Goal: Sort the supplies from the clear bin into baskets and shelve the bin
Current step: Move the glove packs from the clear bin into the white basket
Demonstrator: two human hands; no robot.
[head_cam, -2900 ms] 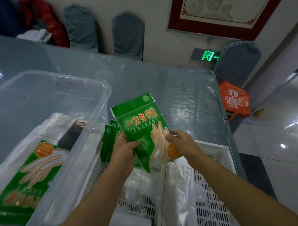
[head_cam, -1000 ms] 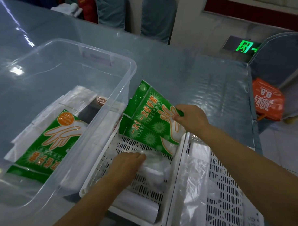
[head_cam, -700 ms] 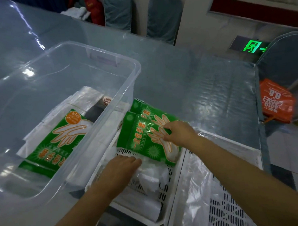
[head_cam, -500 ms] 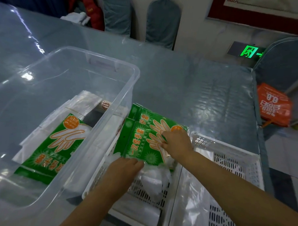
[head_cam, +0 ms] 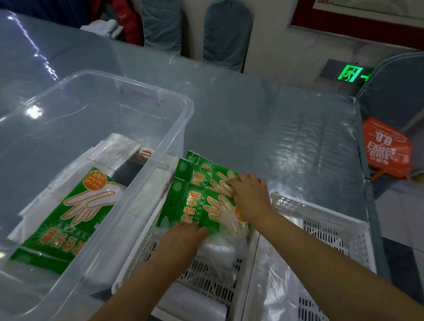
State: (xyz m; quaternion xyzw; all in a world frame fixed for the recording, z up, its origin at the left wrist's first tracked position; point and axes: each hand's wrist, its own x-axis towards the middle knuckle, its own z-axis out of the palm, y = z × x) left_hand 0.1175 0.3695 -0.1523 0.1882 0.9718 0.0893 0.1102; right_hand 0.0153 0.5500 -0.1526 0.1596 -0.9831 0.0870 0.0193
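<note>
Pressing down a stack of green disposable-glove packets [head_cam: 195, 197] at the far end of the left white basket [head_cam: 137, 261], which sits just beside the clear bin [head_cam: 171, 137] on the table [head_cam: 265, 125]. Right hand [head_cam: 250, 197] lies flat on top of the stack, fingers spread, gripping nothing. Left hand [head_cam: 182, 238] rests open at the stack's near edge, against loose clear plastic bags [head_cam: 221, 253]. One more glove packet [head_cam: 71, 213] and white bundles remain in the bin. Best done by squaring the packet edges against the basket's far wall, keeping the bags clear underneath.
</note>
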